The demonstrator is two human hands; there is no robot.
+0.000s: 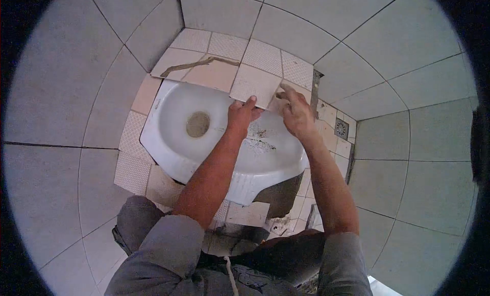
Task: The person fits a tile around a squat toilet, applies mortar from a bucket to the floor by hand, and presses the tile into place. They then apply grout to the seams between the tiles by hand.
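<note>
My left hand (244, 116) is closed on the front edge of a pale square floor tile (256, 85), thumb on its top face and fingers beneath. This tile is over the back rim of a white squat toilet (235, 181). Beside the tile's right edge is my right hand (298, 115), its fingers bent and apart, fingertips right at the edge. Dark crumbs (261, 138) lie in the pan below my hands.
Tiled walls (398, 56) close in around the pan. Textured tiles (263, 57) line the back, near a brown streak (199, 64) on paler tiles. A floor drain (341, 128) sits at right. A dark gap (286, 194) shows at the pan's front right.
</note>
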